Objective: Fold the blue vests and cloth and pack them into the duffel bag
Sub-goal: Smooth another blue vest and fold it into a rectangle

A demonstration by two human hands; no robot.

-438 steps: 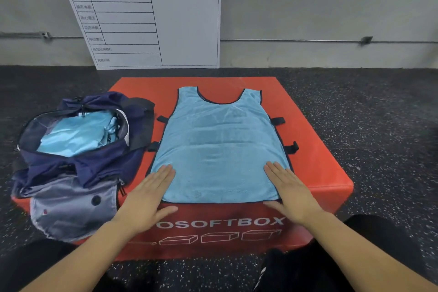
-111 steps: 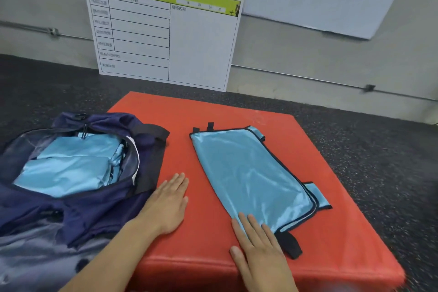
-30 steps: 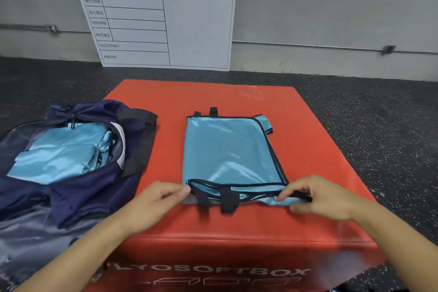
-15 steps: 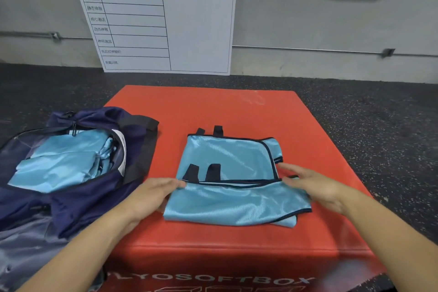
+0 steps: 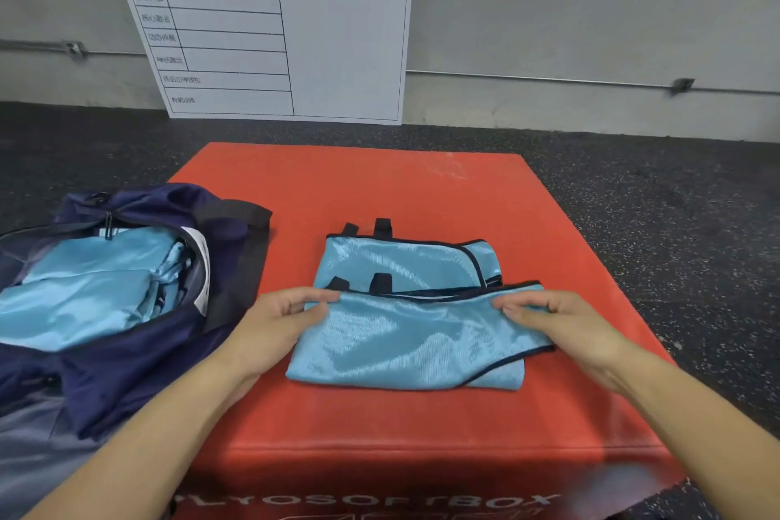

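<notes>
From my seat I see the blue vest (image 5: 411, 321) lying at the centre of the frame on top of the red soft box (image 5: 422, 190), folded partway so its near half is doubled up over the far half. Two black tabs stick out past its far edge and two more show along the fold line.

My left hand (image 5: 278, 321) sits at the left end of that raised flap, fingers curled narrow, with thumb and fingertips pinching the flap's corner. My right hand (image 5: 561, 321) mirrors it at the right end, fingers bent and closed on the flap's black-trimmed upper edge. Both forearms run in from the bottom corners of the frame.

The duffel bag (image 5: 139, 355), dark navy, lies at the left of the frame, partly on the box's left side and partly hanging off it. Its top is unzipped and gapes wide. Inside it I see folded blue cloth (image 5: 84, 291) filling the opening, with a white label on the bag's inner rim just right of it.

The vest and bag are apart, with a strip of bare red surface between them.

At the upper left of the frame a white training board (image 5: 274, 25) with a green header leans on the grey wall. The floor (image 5: 654, 215) around the box is dark and speckled.
</notes>
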